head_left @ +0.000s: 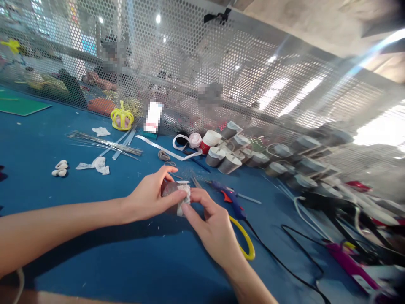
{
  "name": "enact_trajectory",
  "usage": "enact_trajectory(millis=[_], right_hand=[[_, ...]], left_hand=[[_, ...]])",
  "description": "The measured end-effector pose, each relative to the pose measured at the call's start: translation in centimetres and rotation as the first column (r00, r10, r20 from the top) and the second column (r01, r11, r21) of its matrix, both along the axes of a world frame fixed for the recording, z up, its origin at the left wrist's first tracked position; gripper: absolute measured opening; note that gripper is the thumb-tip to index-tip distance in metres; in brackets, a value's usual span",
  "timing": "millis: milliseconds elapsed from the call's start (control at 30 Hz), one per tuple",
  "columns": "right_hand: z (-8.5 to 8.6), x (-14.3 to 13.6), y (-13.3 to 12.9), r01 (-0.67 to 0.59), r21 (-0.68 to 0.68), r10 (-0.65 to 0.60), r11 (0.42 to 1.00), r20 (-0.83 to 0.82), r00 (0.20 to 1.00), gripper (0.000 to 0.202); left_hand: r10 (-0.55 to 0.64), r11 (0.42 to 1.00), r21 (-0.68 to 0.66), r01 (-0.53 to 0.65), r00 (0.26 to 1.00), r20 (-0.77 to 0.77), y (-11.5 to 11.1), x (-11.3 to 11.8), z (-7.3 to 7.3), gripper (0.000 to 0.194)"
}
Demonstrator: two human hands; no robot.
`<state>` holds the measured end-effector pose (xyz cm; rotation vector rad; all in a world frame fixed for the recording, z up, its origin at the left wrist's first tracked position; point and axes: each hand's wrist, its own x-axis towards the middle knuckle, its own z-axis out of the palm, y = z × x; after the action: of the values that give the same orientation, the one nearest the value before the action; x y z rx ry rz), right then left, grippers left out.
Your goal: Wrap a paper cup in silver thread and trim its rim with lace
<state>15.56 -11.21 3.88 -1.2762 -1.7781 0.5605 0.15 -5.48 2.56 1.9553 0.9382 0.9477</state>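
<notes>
Just in front of me, my left hand (152, 192) is wrapped round a small grey cylinder (170, 188), fingers behind it and thumb across the front. White lace (180, 210) covers the cylinder's right end. My right hand (211, 221) pinches that lace between thumb and forefinger; the other fingers curl underneath. Part of the cylinder is hidden by my hands. Beyond the right hand lies a blue hot glue gun (232, 200) with a red trigger. A yellow loop (248, 242) shows partly behind my right wrist.
Several grey cups (230, 164) with white tops cluster at the back right. Thin wires (107, 143), a lace strip (101, 165) and a yellow crown (122, 119) are at the back left. A black cord runs near a purple power strip (351, 266). Perforated metal mesh (177, 63) borders the table.
</notes>
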Motion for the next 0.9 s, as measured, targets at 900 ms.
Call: enact_trajectory(millis=[900], right_hand=[[-0.52,0.62,-0.09,0.081,0.191,-0.094,0.978,0.057,0.994,0.024]], left_hand=[[-0.005,0.934,0.355,0.045,0.994,-0.114,0.89,-0.56,-0.31,0.054]])
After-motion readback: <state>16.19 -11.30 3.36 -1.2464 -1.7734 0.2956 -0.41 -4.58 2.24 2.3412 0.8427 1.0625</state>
